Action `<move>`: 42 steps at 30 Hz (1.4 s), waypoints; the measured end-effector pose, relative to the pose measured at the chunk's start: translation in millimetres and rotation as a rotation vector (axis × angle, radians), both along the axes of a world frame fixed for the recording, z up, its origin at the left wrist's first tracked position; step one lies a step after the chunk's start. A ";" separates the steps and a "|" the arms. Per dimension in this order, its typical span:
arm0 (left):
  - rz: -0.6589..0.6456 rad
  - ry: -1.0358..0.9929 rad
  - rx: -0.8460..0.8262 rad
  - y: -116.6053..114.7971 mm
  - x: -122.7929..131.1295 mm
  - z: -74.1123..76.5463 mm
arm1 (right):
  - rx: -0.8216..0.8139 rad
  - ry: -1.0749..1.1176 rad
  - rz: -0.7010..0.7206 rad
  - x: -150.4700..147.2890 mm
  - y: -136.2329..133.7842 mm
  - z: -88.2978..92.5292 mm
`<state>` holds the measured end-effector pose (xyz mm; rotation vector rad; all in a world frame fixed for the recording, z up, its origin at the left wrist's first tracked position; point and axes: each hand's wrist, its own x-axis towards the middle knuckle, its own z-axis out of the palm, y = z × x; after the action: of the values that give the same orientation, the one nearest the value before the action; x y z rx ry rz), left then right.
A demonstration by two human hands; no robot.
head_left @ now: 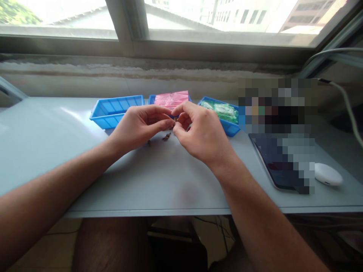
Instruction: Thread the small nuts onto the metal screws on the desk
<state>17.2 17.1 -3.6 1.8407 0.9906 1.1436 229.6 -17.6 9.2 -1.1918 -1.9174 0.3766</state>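
Observation:
Above the middle of the table, my left hand [138, 124] and my right hand [200, 126] meet at the fingertips. Both are closed in a pinch around a small brass-coloured metal piece [176, 119], mostly covered by the fingers; its exact kind I cannot make out. Just below the fingertips, a few similar small dark-brass metal pieces [166, 137] lie on the table [170, 181]. Another small piece [149, 143] rests under the edge of my left hand.
Behind my hands stand a blue plastic bin [116, 119] at left, a bin with pink plastic bags [171, 99] in the middle, and one with green bags [222, 110] at right. A phone [272, 162] and a white oval case [328, 174] lie at right. Part there is pixelated.

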 end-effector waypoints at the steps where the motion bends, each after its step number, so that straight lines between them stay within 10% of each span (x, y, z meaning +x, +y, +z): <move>1: 0.005 0.023 0.003 -0.4 -0.4 1.5 | 0.003 0.006 -0.005 -0.1 -0.2 0.7; 42: -0.037 0.099 -0.002 1.1 -3.9 3.4 | 0.039 0.015 -0.043 -0.1 -0.7 1.6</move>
<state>13.2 18.2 -0.2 1.9218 1.0085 1.0372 229.5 -18.3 10.8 -1.1993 -1.8754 0.3234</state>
